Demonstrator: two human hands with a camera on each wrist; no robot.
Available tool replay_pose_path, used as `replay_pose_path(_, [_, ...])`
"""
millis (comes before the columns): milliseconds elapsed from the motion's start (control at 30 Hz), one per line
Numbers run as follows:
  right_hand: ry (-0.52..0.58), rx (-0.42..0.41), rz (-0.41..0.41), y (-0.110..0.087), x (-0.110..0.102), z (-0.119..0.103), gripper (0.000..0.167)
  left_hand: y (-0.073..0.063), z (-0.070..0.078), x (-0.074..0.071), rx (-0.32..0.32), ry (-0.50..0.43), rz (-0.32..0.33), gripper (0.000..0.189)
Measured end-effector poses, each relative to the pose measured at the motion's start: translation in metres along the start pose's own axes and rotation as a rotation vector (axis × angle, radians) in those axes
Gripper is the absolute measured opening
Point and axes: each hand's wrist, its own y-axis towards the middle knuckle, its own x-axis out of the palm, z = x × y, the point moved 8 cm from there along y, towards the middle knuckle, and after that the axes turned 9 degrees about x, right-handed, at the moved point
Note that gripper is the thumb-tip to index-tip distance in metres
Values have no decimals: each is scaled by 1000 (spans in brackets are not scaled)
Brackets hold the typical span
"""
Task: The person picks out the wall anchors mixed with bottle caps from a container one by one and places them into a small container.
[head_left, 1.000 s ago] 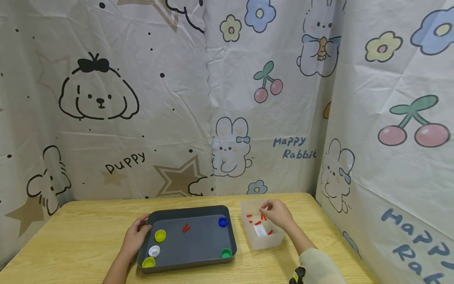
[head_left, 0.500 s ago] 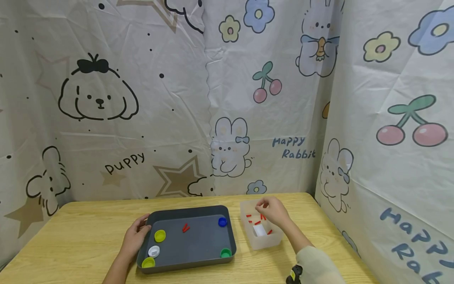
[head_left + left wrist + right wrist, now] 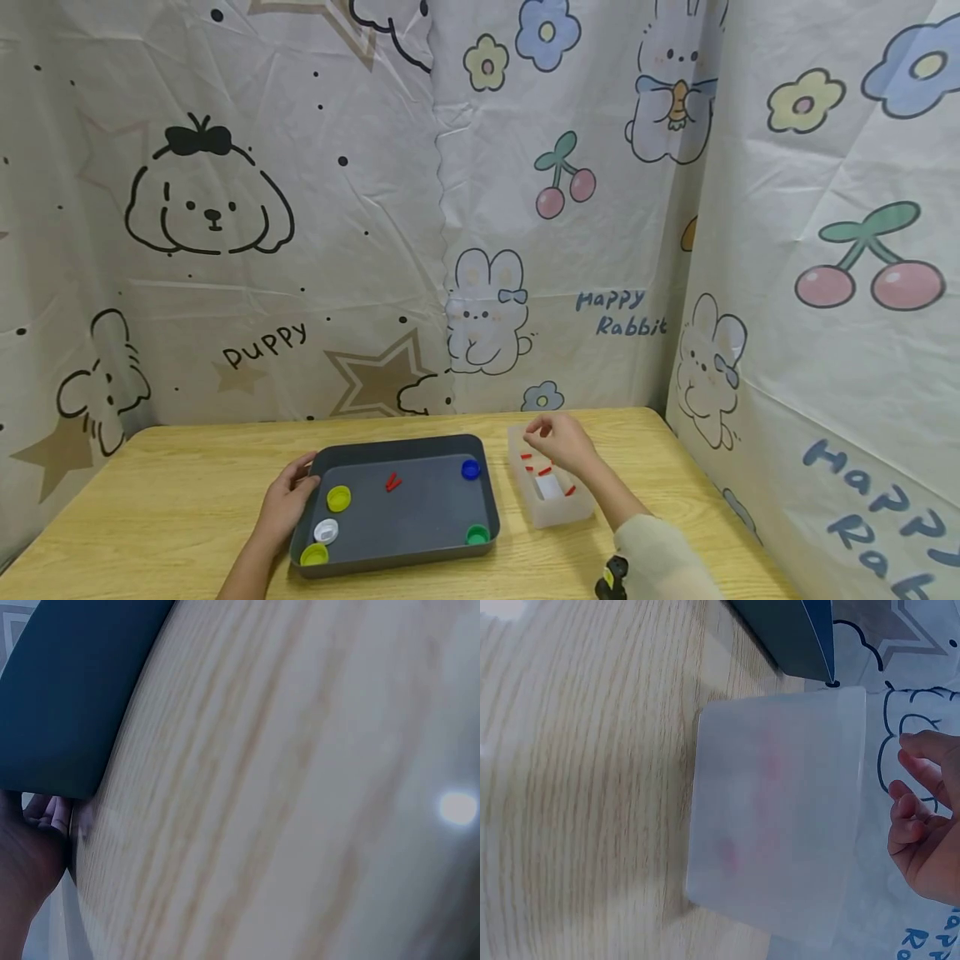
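My left hand (image 3: 288, 493) grips the left side of a dark grey tray (image 3: 405, 515), thumb at the rim. In the left wrist view, fingers (image 3: 51, 813) show by the tray's corner. Inside the tray lie a few short red sticks (image 3: 393, 482) and several round caps: yellow (image 3: 339, 498), white (image 3: 326, 531), blue (image 3: 470, 470) and green (image 3: 477, 535). Over the far end of a translucent plastic box (image 3: 558, 512) is my right hand (image 3: 562, 442), fingers bent, thumb and forefinger tips close together. Whether they pinch a small piece, I cannot tell.
More red sticks (image 3: 544, 472) and a white rectangular piece (image 3: 548, 486) lie in the box, just right of the tray. A wooden table (image 3: 187, 483) bears both. Printed curtains (image 3: 375, 208) hang behind the table and along its right side.
My right hand has risen a little and shifted left across the box's far end, toward the tray. The left hand and the tray stay where they were.
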Motion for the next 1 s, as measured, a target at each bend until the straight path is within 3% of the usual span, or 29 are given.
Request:
replay_pose_path(600, [18, -118, -80, -6, 23, -40, 12, -1, 0, -1, 1, -16, 1, 48])
replay_pose_path(1000, [-40, -196, -103, -7, 45, -65, 11, 0, -3, -1, -6, -17, 2, 47])
